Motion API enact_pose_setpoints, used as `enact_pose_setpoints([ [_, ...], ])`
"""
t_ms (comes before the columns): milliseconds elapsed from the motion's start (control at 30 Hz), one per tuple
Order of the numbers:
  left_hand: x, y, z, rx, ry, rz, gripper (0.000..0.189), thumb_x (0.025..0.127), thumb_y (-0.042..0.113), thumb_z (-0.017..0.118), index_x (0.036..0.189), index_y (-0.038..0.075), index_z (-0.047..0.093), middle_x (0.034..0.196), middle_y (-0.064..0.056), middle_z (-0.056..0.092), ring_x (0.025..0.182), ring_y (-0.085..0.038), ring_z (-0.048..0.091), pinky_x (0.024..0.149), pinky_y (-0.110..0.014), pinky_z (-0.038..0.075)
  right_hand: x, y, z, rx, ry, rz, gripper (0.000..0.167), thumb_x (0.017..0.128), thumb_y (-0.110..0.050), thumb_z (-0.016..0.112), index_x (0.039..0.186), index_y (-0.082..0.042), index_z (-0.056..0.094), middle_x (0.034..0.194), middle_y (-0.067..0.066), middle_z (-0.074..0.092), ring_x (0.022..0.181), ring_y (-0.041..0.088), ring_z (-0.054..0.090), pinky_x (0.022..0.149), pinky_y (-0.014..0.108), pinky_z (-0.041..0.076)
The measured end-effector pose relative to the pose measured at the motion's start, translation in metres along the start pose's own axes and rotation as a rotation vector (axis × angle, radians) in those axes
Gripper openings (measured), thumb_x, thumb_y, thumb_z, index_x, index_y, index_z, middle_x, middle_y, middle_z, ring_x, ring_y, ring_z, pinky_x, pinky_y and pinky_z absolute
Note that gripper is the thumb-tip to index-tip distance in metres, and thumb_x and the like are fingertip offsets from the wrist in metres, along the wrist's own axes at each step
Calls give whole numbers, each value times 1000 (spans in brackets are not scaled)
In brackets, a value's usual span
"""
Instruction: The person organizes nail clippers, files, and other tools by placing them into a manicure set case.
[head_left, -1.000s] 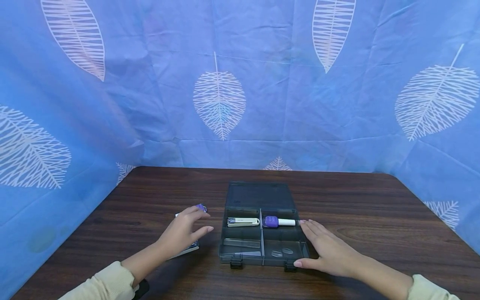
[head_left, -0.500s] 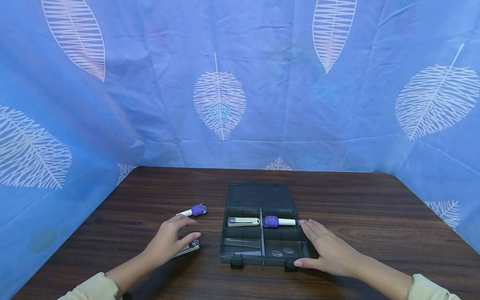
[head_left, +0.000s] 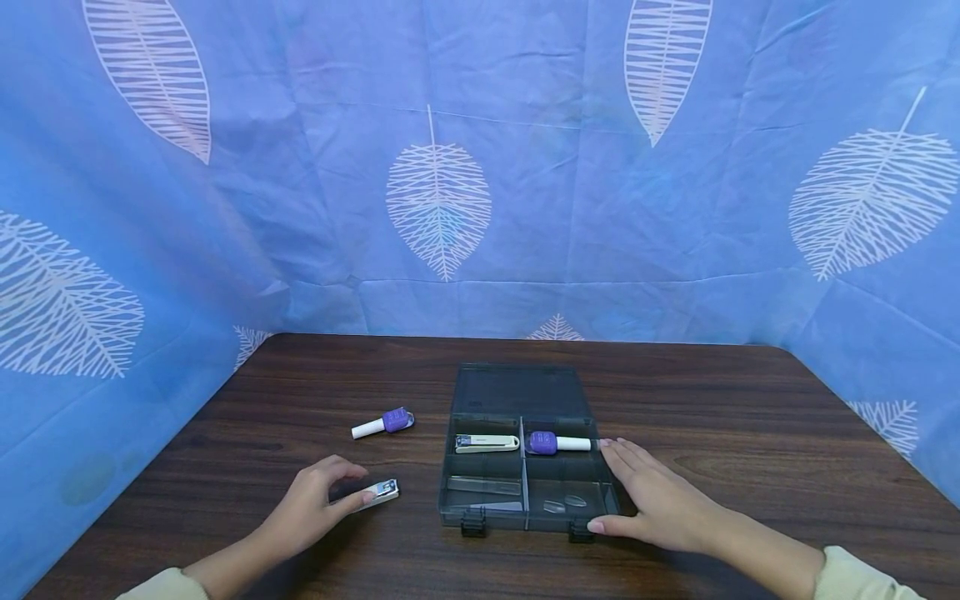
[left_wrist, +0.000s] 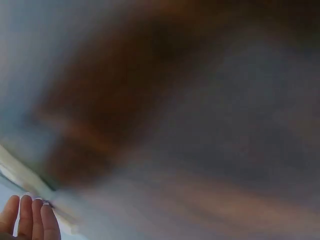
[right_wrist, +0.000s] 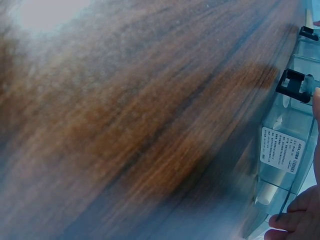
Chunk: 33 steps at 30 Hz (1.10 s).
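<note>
My left hand (head_left: pixel 311 504) is at a nail clipper (head_left: pixel 386 490) lying on the table, its thumb overlapping the near end and its fingers loosely bent above. Behind it lies a purple nail polish bottle (head_left: pixel 397 419) with a white cap. My right hand (head_left: pixel 663 510) rests along the right side of a dark see-through divided box (head_left: pixel 517 390), fingers straight, thumb at the front corner. The box's back compartments hold another nail clipper (head_left: pixel 495 444) on the left and another purple nail polish bottle (head_left: pixel 543 443) on the right. The left wrist view is mostly blurred.
Small clear oval pieces (head_left: pixel 555 507) lie in the front right compartment, a flat pale strip (head_left: pixel 497 507) in the front left. The box has black latches (right_wrist: pixel 295 85) in front and a white label (right_wrist: pixel 282 150). A blue leaf-print cloth (head_left: pixel 525 183) hangs behind the table.
My left hand has moved back toward me and left, away from the loose nail polish bottle and down to the loose nail clipper, uncovering the bottle. My right hand has stayed at the box.
</note>
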<state>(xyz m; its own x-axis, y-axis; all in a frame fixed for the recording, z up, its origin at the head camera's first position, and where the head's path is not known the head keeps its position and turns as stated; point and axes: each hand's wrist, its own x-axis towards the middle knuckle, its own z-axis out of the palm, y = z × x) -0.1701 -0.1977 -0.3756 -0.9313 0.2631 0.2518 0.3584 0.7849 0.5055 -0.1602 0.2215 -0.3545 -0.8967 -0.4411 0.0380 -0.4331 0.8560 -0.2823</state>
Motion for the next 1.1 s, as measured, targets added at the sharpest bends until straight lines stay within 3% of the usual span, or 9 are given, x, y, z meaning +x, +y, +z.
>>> enact_pose_setpoints([
  [133, -4, -6, 0, 10, -48, -52, 27, 78, 28, 73, 96, 9, 69, 94, 1, 65, 85, -11, 60, 68, -23, 49, 0, 0, -1, 7, 7, -5, 101, 77, -68, 55, 140, 8, 33, 144, 29, 34, 133, 46, 30, 102, 61, 30],
  [433, -11, -16, -1, 10, -56, 11, 25, 74, 28, 75, 92, 11, 69, 89, 4, 61, 76, 0, 51, 62, -18, 44, 0, 0, -1, 8, 9, -4, 101, 77, -69, 55, 140, 8, 33, 143, 28, 35, 133, 46, 30, 102, 61, 30],
  [733, -12, -19, -2, 22, -95, -23, 15, 75, 16, 75, 88, 13, 68, 85, 6, 58, 74, 2, 51, 62, -17, 45, -1, 0, -1, 11, 7, -10, 101, 77, -68, 54, 140, 8, 32, 144, 29, 34, 133, 46, 30, 102, 61, 29],
  [1100, -13, -19, -4, 11, -106, -1, 11, 78, 14, 72, 87, 12, 67, 84, 4, 58, 71, 2, 47, 59, -17, 43, 0, 1, -1, 20, -2, -8, 101, 78, -68, 55, 141, 7, 31, 145, 28, 33, 134, 46, 28, 103, 62, 28],
])
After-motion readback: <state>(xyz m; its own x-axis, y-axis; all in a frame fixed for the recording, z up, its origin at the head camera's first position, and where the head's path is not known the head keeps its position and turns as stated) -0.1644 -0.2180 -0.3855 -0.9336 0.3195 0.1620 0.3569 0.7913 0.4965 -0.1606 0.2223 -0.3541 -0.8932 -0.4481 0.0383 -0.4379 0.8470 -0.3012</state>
